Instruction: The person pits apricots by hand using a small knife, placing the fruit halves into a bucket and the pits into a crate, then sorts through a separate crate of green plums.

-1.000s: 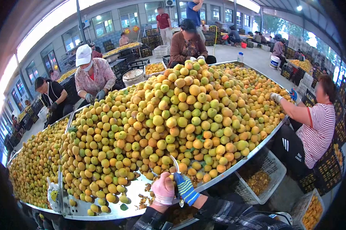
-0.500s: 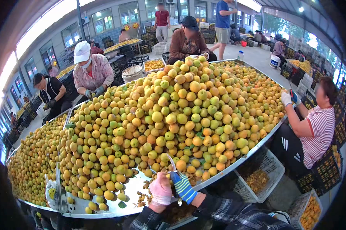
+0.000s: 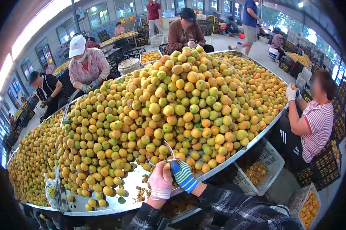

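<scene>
My left hand, in a pink and white glove, is closed with its fingers curled. A bit of yellow-orange apricot shows at its fingertips; most of it is hidden. Beside it, nearly touching, my right hand in a blue and green striped glove grips a curved-blade knife by its blue handle, blade pointing up and away. Both hands are over the near edge of a metal table. Just beyond them rises a large heap of apricots, yellow, orange and green.
Small fruit scraps lie by my left hand. A grey crate with cut pieces stands below right, another crate farther right. Co-workers sit around the table, one in a striped shirt at right. A white bucket stands behind the heap.
My left hand has shifted slightly up and left, and its fingers now point more upward. The knife has tilted a little leftward with my right hand. A walking person at the back moved right.
</scene>
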Demonstrator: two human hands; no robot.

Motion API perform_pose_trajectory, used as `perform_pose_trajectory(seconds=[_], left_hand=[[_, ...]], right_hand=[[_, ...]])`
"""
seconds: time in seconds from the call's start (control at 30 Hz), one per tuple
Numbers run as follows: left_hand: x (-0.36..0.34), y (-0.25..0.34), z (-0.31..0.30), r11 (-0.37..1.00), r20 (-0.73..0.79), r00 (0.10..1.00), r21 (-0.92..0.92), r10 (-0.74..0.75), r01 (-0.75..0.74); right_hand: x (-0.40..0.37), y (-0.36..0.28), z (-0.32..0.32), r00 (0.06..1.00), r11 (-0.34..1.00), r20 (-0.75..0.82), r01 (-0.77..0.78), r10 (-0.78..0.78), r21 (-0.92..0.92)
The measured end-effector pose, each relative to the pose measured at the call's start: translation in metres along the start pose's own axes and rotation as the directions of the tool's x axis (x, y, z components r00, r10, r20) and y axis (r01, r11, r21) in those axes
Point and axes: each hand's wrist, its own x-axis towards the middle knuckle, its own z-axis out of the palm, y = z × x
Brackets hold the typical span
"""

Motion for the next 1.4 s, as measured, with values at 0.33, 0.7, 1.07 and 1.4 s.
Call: perform_pose_trajectory(seconds=[0.33, 0.7, 1.07, 1.4], left_hand=[[0.007, -0.011, -0.01, 0.21, 0.658, 0.629, -0.603, -0.414, 0.769], [0.013, 0.02, -0.042, 0.328, 0.7, 0.641, -0.553, -0.315, 0.766], [-0.008, -0.042, 0.013, 0.696, 0.16, 0.883, -0.56, -0.442, 0.45], [-0.006, -0.033, 0.012, 0.94, -0.044, 0.949, -0.159, -0.312, 0.302]], right_hand=[[0.005, -0.06, -0.025, 0.811, 0.632, 0.457, 0.577, -0.366, -0.518], [0.01, -0.054, -0.019, 0.729, 0.55, 0.512, 0.682, -0.454, -0.482], [-0.016, -0.042, 0.011, 0.967, 0.882, 0.166, 0.246, -0.194, -0.403], [-0.01, -0.029, 0.017, 0.993, 0.999, 0.116, 0.014, -0.01, -0.032]])
